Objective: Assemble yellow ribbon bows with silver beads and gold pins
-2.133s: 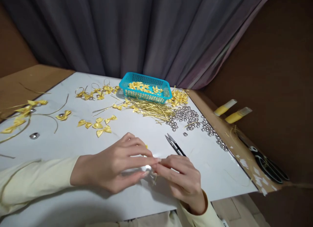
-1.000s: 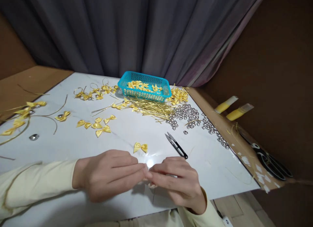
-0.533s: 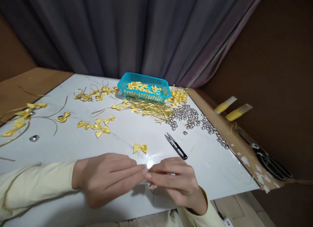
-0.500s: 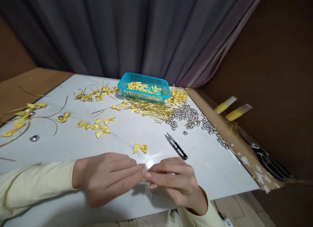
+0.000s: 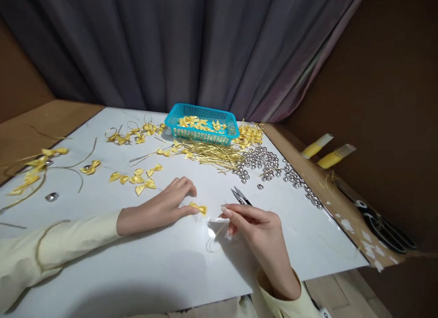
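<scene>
My left hand [image 5: 160, 207] rests on the white tabletop [image 5: 137, 263] with its fingertips pinching one end of a small yellow ribbon bow [image 5: 199, 208]. My right hand [image 5: 255, 224] sits just to the right, fingers closed in a pinch on a thin gold wire [image 5: 219, 230] that loops down onto the table below the fingertips. The black thread snips [image 5: 240, 197] lie just beyond my right hand, partly hidden by it.
A turquoise basket [image 5: 201, 134] of yellow bows stands at the back. Gold wires [image 5: 212, 154], silver beads [image 5: 263, 160] and loose bows [image 5: 137, 179] lie scattered. Two yellow tubes [image 5: 325, 153] and black scissors [image 5: 386, 229] lie on the brown ledge at right.
My hands, which were joined at the near edge working something small, have parted. The left hand has reached forward to the yellow bow; the right has moved forward with the gold wire.
</scene>
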`<action>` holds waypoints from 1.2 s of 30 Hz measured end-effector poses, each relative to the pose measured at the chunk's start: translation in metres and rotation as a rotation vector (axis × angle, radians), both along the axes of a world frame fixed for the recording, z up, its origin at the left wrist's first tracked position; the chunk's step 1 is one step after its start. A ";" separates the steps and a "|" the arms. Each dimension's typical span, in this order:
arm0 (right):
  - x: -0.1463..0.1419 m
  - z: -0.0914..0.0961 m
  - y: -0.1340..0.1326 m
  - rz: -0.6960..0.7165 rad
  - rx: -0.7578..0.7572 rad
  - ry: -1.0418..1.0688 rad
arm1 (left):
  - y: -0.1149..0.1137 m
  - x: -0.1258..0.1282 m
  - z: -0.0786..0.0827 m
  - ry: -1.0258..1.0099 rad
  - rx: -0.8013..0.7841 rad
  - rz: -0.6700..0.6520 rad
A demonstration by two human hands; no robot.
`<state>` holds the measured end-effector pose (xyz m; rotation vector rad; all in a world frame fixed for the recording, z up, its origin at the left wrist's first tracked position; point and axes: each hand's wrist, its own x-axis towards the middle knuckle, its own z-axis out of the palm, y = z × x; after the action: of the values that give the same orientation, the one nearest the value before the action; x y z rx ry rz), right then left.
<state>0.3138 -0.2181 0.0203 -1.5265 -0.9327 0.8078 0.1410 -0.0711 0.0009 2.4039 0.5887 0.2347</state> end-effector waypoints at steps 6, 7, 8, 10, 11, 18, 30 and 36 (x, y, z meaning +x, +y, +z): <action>0.002 0.000 0.002 0.101 -0.072 0.138 | -0.009 0.004 0.009 -0.047 -0.207 0.120; 0.002 0.000 0.002 0.109 -0.079 0.136 | -0.011 0.005 0.013 -0.044 -0.303 0.152; 0.001 0.001 0.002 0.125 -0.089 0.132 | -0.013 0.005 0.016 -0.051 -0.409 0.169; 0.000 0.002 0.002 0.183 -0.111 0.108 | -0.017 0.005 0.021 -0.072 -0.584 0.177; 0.000 0.002 0.001 0.219 -0.124 0.090 | -0.018 0.005 0.023 -0.080 -0.642 0.176; -0.004 0.006 -0.001 0.277 -0.135 -0.060 | -0.022 0.003 0.032 -0.102 -0.791 0.153; -0.003 0.003 -0.001 0.276 -0.090 -0.175 | -0.028 0.002 0.040 -0.054 -0.769 0.196; -0.003 0.001 -0.001 0.292 -0.064 -0.265 | -0.028 0.002 0.039 -0.077 -0.827 0.213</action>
<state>0.3112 -0.2191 0.0210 -1.6002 -1.3599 0.8601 0.1431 -0.0989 0.0400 1.5325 0.7293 0.1329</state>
